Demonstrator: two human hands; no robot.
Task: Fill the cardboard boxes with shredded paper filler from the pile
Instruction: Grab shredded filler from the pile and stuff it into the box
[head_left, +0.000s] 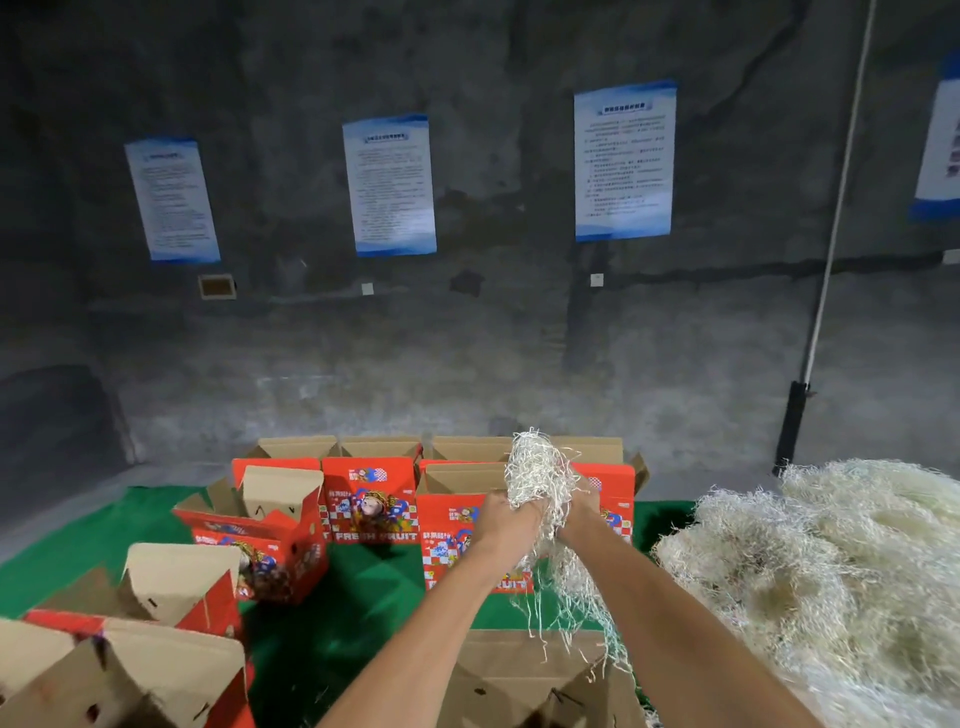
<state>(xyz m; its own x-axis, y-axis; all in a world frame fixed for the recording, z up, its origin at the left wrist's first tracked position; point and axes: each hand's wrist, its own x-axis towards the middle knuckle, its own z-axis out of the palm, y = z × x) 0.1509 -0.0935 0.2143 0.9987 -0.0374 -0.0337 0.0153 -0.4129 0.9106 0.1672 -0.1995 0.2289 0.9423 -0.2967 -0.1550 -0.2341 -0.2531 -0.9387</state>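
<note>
Shredded paper filler (540, 483): thin, pale, crinkled strips. Boxes (370, 499): cardboard, printed red outside with a slight sheen, raw brown matt inside. Counter (363, 587): green felt-like cover. Wall (467, 338): rough grey concrete.

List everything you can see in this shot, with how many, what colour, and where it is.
Shredded paper pile: one, off-white, on the right.
Shredded paper bunch: one, off-white, held up between both hands, strands hanging over the near box.
Near box: one, brown inside, open, bottom centre.
Cardboard boxes: several, count unclear, red printed outside, open, across the middle and left.
Mat: one, green, under the boxes.
Posters: three whole, one cut off at right, white and blue, on the grey wall.
Cord: one, white, slanting down the wall at right.
Left hand: grips the bunch.
Right hand: grips the bunch.
</note>
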